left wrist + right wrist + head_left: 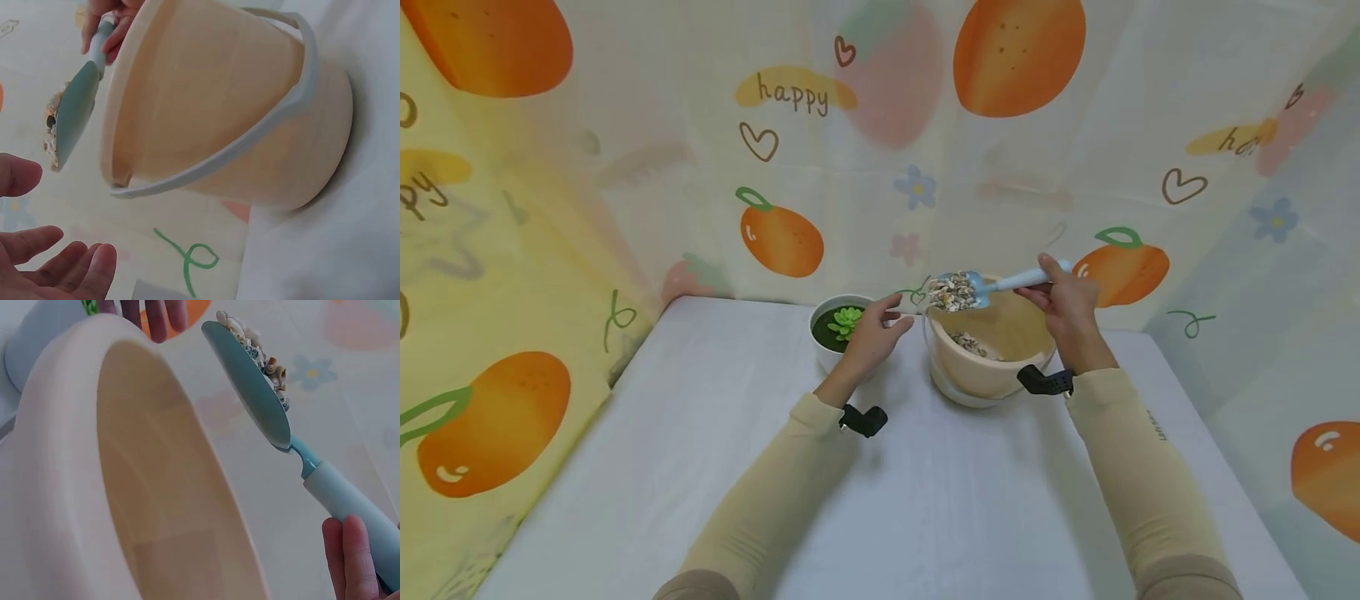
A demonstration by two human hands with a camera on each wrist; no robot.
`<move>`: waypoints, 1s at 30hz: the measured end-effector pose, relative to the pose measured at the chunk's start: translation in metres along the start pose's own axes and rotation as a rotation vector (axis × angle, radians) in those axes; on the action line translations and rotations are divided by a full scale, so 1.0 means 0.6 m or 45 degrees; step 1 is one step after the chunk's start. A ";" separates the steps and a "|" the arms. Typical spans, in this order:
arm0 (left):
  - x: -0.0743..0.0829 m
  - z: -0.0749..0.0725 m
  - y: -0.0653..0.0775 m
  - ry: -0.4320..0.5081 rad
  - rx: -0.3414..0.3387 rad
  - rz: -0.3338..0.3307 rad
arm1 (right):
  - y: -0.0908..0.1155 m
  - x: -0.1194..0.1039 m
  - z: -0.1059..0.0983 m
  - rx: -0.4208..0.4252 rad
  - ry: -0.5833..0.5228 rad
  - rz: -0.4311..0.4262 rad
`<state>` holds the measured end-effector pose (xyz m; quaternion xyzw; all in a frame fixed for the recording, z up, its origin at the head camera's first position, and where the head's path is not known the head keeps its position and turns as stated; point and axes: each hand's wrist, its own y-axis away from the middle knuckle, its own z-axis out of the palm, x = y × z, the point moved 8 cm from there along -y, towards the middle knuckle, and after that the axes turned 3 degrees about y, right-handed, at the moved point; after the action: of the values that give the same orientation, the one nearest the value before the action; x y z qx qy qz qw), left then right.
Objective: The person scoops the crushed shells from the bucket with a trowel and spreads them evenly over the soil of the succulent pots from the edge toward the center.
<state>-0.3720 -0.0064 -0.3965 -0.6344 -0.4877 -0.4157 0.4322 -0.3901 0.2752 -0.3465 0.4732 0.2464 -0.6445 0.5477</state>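
My right hand (1069, 307) grips the pale blue handle of a small trowel (250, 387). Small shells (953, 292) are heaped on its blade, which is held over the left rim of a cream bucket (973, 379). More shells (970, 343) lie on the bucket's bottom. The bucket's grey handle (250, 140) hangs down its side. My left hand (874, 333) has its fingers extended and holds nothing; it hovers between the bucket and a white pot (826, 357), partly covering the pot in the head view. A green succulent (844, 322) sits in that pot on dark filling.
Pot and bucket stand near the back of a table with a white cloth (910, 500). Behind them hangs a curtain (700, 208) printed with oranges, hearts and flowers. More printed sheeting encloses the left and right sides.
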 end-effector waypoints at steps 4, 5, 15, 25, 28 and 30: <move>0.002 -0.021 0.002 -0.001 0.019 0.026 | -0.001 0.008 0.016 -0.024 -0.015 -0.010; 0.002 -0.026 0.002 -0.005 0.022 0.032 | -0.001 0.010 0.020 -0.029 -0.019 -0.011; -0.002 -0.076 0.008 0.003 0.061 0.008 | -0.003 0.036 0.054 -0.039 0.005 -0.012; -0.013 -0.131 0.019 -0.084 0.112 0.040 | 0.003 0.070 0.091 -0.061 0.021 0.036; -0.022 -0.147 0.020 -0.106 0.116 0.032 | 0.003 0.078 0.103 -0.066 0.009 0.057; -0.029 -0.156 0.020 -0.118 0.110 0.028 | 0.002 0.083 0.111 -0.062 -0.004 0.062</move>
<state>-0.3731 -0.1020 -0.3885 -0.6391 -0.5178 -0.3598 0.4405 -0.4092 0.1960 -0.3613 0.4647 0.2496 -0.6254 0.5750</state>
